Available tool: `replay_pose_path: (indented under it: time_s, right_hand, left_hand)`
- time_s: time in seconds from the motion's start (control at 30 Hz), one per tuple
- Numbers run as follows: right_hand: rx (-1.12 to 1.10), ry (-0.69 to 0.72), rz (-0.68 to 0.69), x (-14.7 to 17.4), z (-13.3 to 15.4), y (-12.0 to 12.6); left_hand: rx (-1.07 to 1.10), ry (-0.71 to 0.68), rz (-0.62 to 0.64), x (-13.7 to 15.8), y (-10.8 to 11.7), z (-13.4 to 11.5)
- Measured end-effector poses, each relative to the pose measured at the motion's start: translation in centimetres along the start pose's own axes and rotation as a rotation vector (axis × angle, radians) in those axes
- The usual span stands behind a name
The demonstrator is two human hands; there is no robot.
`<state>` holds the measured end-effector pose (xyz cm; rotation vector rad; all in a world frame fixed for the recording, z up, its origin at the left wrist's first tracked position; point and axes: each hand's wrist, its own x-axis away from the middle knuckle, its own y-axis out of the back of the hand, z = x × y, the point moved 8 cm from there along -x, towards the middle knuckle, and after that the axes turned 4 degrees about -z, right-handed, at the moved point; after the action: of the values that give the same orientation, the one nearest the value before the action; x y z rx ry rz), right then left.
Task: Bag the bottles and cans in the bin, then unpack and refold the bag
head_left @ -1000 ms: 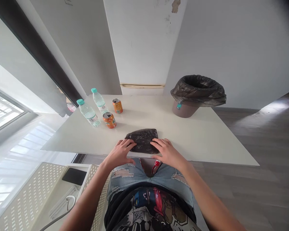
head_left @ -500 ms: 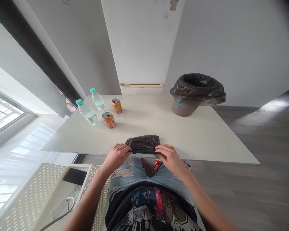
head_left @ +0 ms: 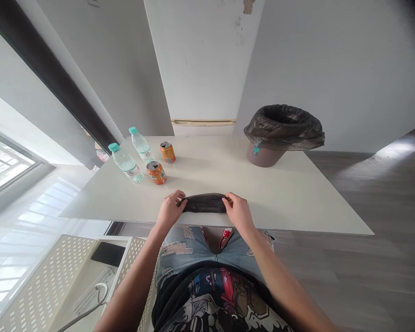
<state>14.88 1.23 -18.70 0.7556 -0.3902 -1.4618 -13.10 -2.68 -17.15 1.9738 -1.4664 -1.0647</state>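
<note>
A black plastic bag [head_left: 205,203], folded into a narrow strip, lies near the front edge of the white table [head_left: 207,173]. My left hand [head_left: 172,208] pinches its left end. At the right end, my right hand [head_left: 237,208] grips it between thumb and fingers. Beyond my left hand stand two orange cans, a nearer can [head_left: 157,173] and a farther can [head_left: 168,152]. Beside them are two clear bottles with teal caps, a front bottle [head_left: 126,163] and a back bottle [head_left: 141,145].
A brownish bin [head_left: 264,159] lined with a black bag [head_left: 285,131] stands at the back right of the table. Below left, a white perforated cart [head_left: 64,276] holds a dark phone-like slab [head_left: 108,253] and a cable [head_left: 85,313]. A fridge [head_left: 204,60] stands behind the table.
Both hands have moved slightly away from my body, up from the table's front edge. The black bag has become narrower from front to back, folded over once more.
</note>
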Motion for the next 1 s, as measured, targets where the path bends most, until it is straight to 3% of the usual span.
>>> replay_pose_path:
  time_s: [0.1,0.2,0.37,0.47,0.57,0.67,0.73,0.87,1.0]
  right_hand:
    - [0.032,0.001,-0.012,-0.4,0.1,-0.3]
    - [0.054,0.024,-0.018,-0.5,0.6,-0.5]
    - [0.119,0.041,-0.002,-0.7,1.2,-1.0]
    - [0.210,0.066,-0.064,-0.8,1.9,-0.6]
    - [0.273,0.230,-0.157,-0.2,3.9,-0.1]
    - [0.269,0.502,0.003,1.4,6.5,-2.3]
    - [0.305,0.594,0.138,2.5,7.1,-4.1]
    - [0.386,0.555,0.252,3.1,6.5,-6.2]
    - [0.417,0.489,0.246,2.8,5.5,-5.9]
  left_hand:
    - [-0.049,-0.042,-0.039,-0.1,0.4,-0.6]
    - [-0.149,-0.170,-0.084,0.4,0.8,-3.2]
    - [-0.307,-0.515,0.154,2.3,-3.3,-7.9]
    - [-0.377,-0.548,0.242,2.4,-5.5,-7.8]
    - [-0.417,-0.552,0.273,2.1,-6.4,-7.2]
    - [-0.424,-0.543,0.294,2.0,-6.4,-7.1]
    - [-0.419,-0.538,0.311,2.0,-6.3,-7.0]
    - [-0.417,-0.565,0.343,2.4,-6.4,-6.5]
    - [-0.412,-0.583,0.350,2.6,-6.3,-5.7]
